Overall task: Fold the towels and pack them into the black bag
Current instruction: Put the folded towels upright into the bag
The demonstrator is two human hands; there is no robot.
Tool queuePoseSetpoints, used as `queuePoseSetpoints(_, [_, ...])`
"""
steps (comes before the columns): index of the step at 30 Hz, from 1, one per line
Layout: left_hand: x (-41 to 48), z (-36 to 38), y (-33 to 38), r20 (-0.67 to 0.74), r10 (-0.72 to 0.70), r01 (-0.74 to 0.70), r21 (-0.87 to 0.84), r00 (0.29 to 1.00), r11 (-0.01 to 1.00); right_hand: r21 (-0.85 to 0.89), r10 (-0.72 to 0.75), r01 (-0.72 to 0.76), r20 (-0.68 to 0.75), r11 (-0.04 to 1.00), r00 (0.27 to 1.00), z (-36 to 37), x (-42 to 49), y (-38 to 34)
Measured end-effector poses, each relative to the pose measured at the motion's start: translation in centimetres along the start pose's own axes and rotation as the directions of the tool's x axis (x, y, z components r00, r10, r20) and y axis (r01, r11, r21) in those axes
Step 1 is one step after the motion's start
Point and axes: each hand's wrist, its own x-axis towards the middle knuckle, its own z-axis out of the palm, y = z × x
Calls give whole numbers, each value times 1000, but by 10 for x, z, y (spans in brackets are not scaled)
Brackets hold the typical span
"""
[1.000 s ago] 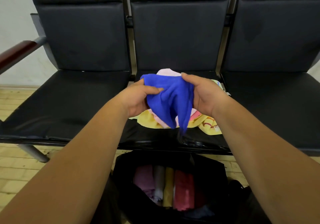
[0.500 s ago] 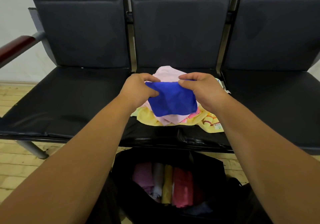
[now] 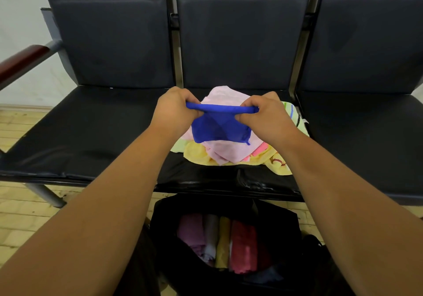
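A blue towel (image 3: 218, 126) hangs stretched between my two hands above the middle seat. My left hand (image 3: 175, 110) grips its top left corner and my right hand (image 3: 263, 115) grips its top right corner. Under it lies a heap of loose towels: a pink towel (image 3: 225, 151) on top of a yellow towel (image 3: 272, 161). On the floor in front of the bench stands the open black bag (image 3: 167, 224). Inside it several folded towels (image 3: 226, 243) stand side by side, purple, white, yellow and red.
A row of black padded seats (image 3: 75, 131) runs across the view, with a wooden armrest (image 3: 23, 61) at the far left. The bench's metal leg (image 3: 45, 195) stands on the wooden floor (image 3: 20, 224) at the left.
The blue towel hung bunched between my hands; both hands have since moved apart and pulled its top edge taut, so it hangs flat.
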Motion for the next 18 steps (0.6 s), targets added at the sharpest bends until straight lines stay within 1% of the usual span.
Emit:
queuePoseSetpoints(2, [0,-1,-4,7,7,-7,-51,1000,999,45,36,-38,48,998,998,-2,0,-2])
queuePoseSetpoints(4, [-1,-4,-4,39,6,0,-156,999,988,102,64,-74,100,992,993,-5,-1,-4])
queuePoseSetpoints(6, [0,-6,-4,122,-36,67,-260,992,963,156,82,-102,130,982,988,-10,0,-5])
queuePoseSetpoints(9, [4,-5,-8,242,-125,200,-317,962,927,263,169,-226,220,938,961,-14,2,-5])
queuePoseSetpoints(10, [4,-6,-8,264,-149,246,-383,953,890,343,199,-279,250,897,947,-13,2,-6])
queuePoseSetpoints(11, [4,-7,-8,285,-177,302,-491,942,817,457,228,-328,260,827,938,-12,3,-8])
queuePoseSetpoints(12, [4,-9,-8,313,-207,364,-616,927,699,583,259,-361,255,728,932,-12,3,-11])
queuePoseSetpoints(13, [4,-11,-8,362,-229,427,-718,904,551,690,282,-379,256,617,925,-11,3,-11])
queuePoseSetpoints(14, [2,-14,-7,433,-227,489,-771,873,408,756,295,-405,288,514,911,-11,3,-10])
queuePoseSetpoints(15, [0,-14,-8,506,-201,544,-772,839,328,770,291,-455,356,447,888,-10,2,-9])
queuePoseSetpoints(16, [-4,-12,-8,579,-167,599,-734,798,319,732,282,-521,438,439,853,-7,-2,-8])
queuePoseSetpoints(18, [-10,-1,-11,706,-177,708,-590,686,388,595,314,-621,544,509,778,3,-7,-2])
